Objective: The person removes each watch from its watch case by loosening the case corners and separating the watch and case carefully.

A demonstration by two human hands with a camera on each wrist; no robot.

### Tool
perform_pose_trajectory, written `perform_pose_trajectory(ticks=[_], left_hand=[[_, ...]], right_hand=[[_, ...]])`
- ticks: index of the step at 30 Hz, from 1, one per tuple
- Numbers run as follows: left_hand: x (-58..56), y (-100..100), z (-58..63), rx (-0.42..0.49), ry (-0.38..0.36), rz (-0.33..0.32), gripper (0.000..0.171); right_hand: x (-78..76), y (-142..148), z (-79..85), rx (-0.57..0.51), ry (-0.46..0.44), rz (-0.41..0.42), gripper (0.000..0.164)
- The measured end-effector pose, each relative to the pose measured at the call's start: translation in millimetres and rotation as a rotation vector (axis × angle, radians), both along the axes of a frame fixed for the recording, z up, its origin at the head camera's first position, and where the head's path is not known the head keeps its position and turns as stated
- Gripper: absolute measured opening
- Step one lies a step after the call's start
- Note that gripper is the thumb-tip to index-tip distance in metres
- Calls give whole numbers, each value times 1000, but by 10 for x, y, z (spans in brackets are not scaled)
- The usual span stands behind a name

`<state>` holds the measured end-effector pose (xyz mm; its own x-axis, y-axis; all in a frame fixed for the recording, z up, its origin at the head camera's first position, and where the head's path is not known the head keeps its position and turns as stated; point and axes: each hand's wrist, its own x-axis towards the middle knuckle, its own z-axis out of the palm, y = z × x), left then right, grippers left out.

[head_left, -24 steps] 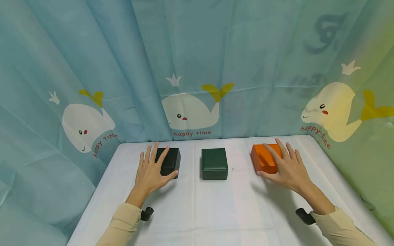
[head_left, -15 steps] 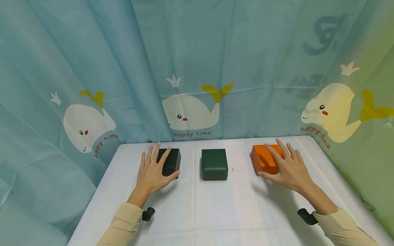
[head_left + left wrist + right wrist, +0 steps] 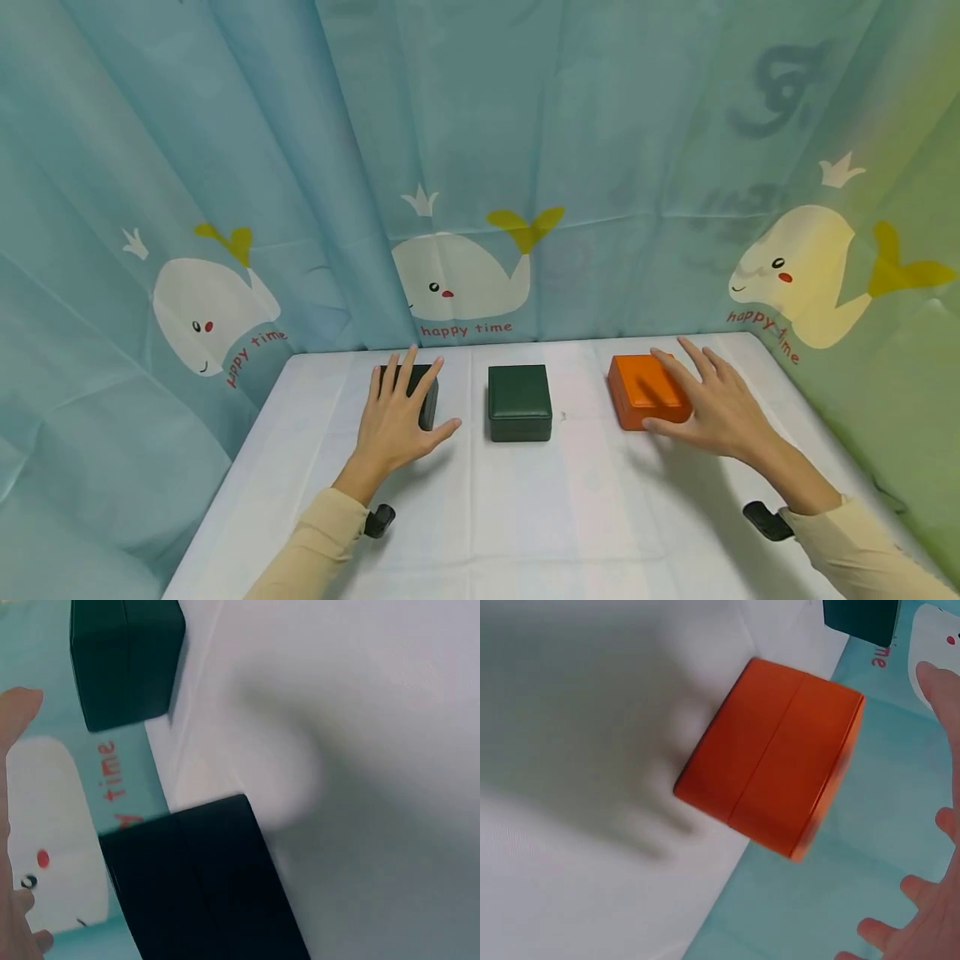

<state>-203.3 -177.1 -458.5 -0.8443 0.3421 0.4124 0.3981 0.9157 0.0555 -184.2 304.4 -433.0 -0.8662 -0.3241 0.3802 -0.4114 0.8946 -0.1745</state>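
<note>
Three small lidded boxes stand in a row: a black box [image 3: 430,408] at left, a dark green box [image 3: 519,402] in the middle, an orange box [image 3: 637,390] at right. Over the black box my left hand [image 3: 392,427] hovers with spread fingers, covering much of it in the head view. The left wrist view shows the black box [image 3: 202,885] apart from that hand's thumb [image 3: 19,709]. My right hand [image 3: 722,410] is spread beside and above the orange box's right side, holding nothing. In the right wrist view a gap separates the orange box [image 3: 769,757] from the fingers [image 3: 919,889].
A white cloth [image 3: 525,517] covers the table under the boxes. Behind and at both sides hangs a blue-green curtain [image 3: 480,125] printed with whales. Each wrist wears a small black camera, such as the left one [image 3: 380,521].
My left hand has shifted right, now further across the black box. My right hand has drawn slightly right, showing more of the orange box. The boxes stay in their places.
</note>
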Motion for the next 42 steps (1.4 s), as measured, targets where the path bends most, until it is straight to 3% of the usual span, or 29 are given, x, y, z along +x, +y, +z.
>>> perform_pose_trajectory(ticks=[10,16,23,31,36,42], left_hand=[[-54,487,43,-16,-25,-77,96],[-92,831,71,-56,-92,-111,96],[-147,1273,76,-76,-70,-175,96],[-166,1743,84,-127,-44,-232,99],[-157,2033,109,-108,-127,-277,103],[-170,2368,42,33,-286,-307,110]], right_hand=[[-96,137,44,31,-18,59,104],[-155,164,45,41,-36,72,101],[-215,212,38,-2,-168,77,99],[-345,251,14,-137,-284,133,93],[-398,278,9,-162,-360,136,94],[-451,319,0,-193,-440,147,99]])
